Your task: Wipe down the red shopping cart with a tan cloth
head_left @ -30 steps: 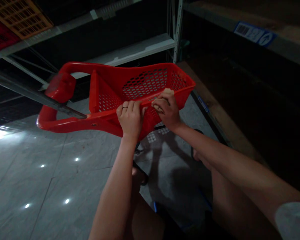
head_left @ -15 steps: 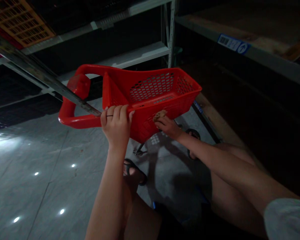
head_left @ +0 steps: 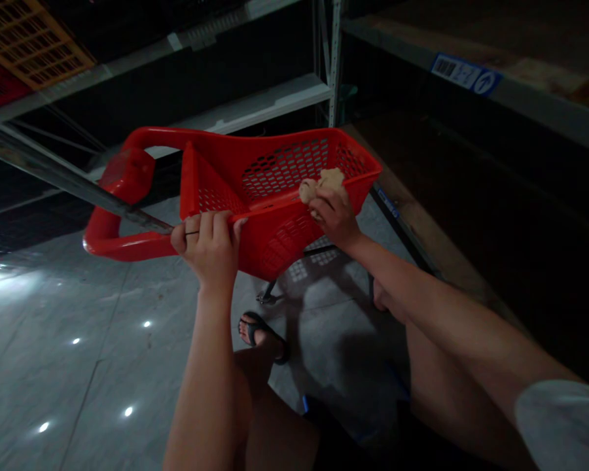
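Observation:
A red plastic shopping cart [head_left: 269, 235] with perforated sides stands in front of me. My left hand [head_left: 209, 242] is wrapped over its near rim, close to the handle end, and wears a dark ring or band on one finger. My right hand [head_left: 336, 216] is closed on a crumpled beige cloth [head_left: 331, 178], which lies over the near rim toward the cart's far right end. Part of the cloth is hidden by my fingers. The inside of the basket that shows holds nothing else visible.
Metal shelving [head_left: 275, 104] runs behind the cart, with a yellow crate [head_left: 39, 46] at upper left. A slanted metal bar [head_left: 78, 180] crosses near the handle. On the right is a wooden shelf [head_left: 530, 78] with a blue label [head_left: 466, 73]. Grey floor [head_left: 142, 366] lies below.
My right hand has moved the cloth up from the cart's outer side onto its rim. In view, the cart and my left hand have shifted left.

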### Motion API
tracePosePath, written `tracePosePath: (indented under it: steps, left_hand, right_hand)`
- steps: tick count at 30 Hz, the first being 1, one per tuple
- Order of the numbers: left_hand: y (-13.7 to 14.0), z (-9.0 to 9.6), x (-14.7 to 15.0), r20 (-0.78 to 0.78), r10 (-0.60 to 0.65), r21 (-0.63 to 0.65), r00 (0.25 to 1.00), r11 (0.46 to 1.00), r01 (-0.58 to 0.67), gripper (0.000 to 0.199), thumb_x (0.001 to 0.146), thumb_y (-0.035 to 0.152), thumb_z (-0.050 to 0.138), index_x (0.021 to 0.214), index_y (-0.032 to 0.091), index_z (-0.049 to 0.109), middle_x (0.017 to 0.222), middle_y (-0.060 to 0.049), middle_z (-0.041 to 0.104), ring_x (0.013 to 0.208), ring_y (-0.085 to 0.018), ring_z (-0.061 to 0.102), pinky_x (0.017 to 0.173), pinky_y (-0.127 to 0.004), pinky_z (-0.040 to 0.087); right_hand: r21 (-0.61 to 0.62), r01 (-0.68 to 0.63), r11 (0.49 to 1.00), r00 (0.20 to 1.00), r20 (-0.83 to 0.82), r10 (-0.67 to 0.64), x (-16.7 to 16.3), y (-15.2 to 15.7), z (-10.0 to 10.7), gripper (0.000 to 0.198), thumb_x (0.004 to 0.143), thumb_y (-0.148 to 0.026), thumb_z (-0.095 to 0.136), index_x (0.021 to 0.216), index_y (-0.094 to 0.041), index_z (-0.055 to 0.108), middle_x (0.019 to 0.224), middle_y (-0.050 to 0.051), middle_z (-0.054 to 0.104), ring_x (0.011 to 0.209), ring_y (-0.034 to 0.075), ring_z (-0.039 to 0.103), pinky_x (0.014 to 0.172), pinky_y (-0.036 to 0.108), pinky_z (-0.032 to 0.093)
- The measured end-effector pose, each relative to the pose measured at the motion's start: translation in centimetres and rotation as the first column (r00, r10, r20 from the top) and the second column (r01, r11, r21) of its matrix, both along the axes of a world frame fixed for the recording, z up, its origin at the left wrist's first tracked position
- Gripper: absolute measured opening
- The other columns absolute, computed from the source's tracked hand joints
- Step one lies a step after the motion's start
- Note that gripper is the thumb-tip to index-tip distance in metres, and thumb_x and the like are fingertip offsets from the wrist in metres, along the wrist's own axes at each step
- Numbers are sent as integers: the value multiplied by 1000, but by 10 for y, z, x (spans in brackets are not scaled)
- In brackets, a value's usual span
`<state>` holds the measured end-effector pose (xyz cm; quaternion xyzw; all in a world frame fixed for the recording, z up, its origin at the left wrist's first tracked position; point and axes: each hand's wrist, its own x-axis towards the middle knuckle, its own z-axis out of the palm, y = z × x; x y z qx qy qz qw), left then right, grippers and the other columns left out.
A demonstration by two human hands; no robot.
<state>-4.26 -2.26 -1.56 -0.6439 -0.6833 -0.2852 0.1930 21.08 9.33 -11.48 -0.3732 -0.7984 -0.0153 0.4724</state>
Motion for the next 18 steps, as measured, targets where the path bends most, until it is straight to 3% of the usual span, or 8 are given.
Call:
tracePosePath:
  steps: [3, 5, 7, 9, 13, 15, 18]
  left_hand:
    - [2, 1, -6, 21, -6, 11, 1000, 1000, 6, 38, 103, 61, 51, 106, 29, 71, 107, -14, 74, 113, -36, 61, 111, -57, 35]
    - [2, 2, -10, 39, 3, 0, 999, 1000, -3, 37, 102, 61, 52, 104, 29, 70, 106, -14, 74, 113, -36, 61, 111, -59, 34]
    - [2, 5, -14, 57, 21, -16, 998, 1000, -20, 36, 101, 60, 52, 103, 29, 70, 107, -14, 73, 115, -37, 60, 112, -60, 32]
    - [2, 7, -17, 68, 35, -22, 997, 999, -33, 34, 102, 58, 52, 102, 29, 70, 108, -15, 73, 117, -38, 59, 113, -62, 30]
    - [2, 9, -20, 70, 71, -45, 995, 997, -68, 34, 102, 58, 51, 100, 29, 68, 109, -16, 72, 121, -38, 57, 114, -62, 29]
    - [3, 9, -19, 82, 96, -67, 992, 994, -91, 35, 102, 57, 50, 100, 28, 68, 110, -17, 71, 125, -39, 56, 114, -63, 29]
    - [5, 8, -15, 85, 104, -78, 991, 992, -97, 37, 102, 58, 48, 102, 27, 69, 112, -17, 71, 125, -39, 57, 114, -62, 31]
  right_hand:
    - [-140, -11, 990, 975, 217, 41, 23, -3, -44, 26, 103, -20, 49, 99, -24, 74, 112, 9, 72, 99, 25, 60, 92, 44, 55]
    - [-230, -16, 973, 954, 289, 84, 34, -8, -62, 26, 100, -16, 49, 94, -23, 74, 107, 10, 72, 97, 25, 59, 87, 41, 56]
    - [-253, -13, 967, 973, 220, 70, 38, -6, -62, 23, 97, -15, 52, 93, -23, 73, 108, 10, 71, 103, 25, 60, 90, 41, 57]
    - [-203, 34, 979, 999, 30, -28, 40, 7, -46, 21, 95, -15, 53, 97, -25, 72, 113, 9, 69, 111, 26, 60, 97, 46, 56]
    - [-99, 243, 965, 909, -324, -262, 46, 52, -11, 23, 94, -15, 51, 99, -27, 70, 119, 8, 64, 118, 26, 59, 106, 50, 52]
    - [-97, 301, 949, 875, -368, -315, 50, 66, -12, 21, 93, -14, 51, 98, -25, 68, 119, 10, 63, 118, 25, 59, 108, 48, 51]
    - [-179, 298, 938, 882, -324, -342, 52, 64, -43, 23, 89, -12, 52, 104, -21, 67, 123, 13, 63, 120, 26, 60, 110, 48, 50]
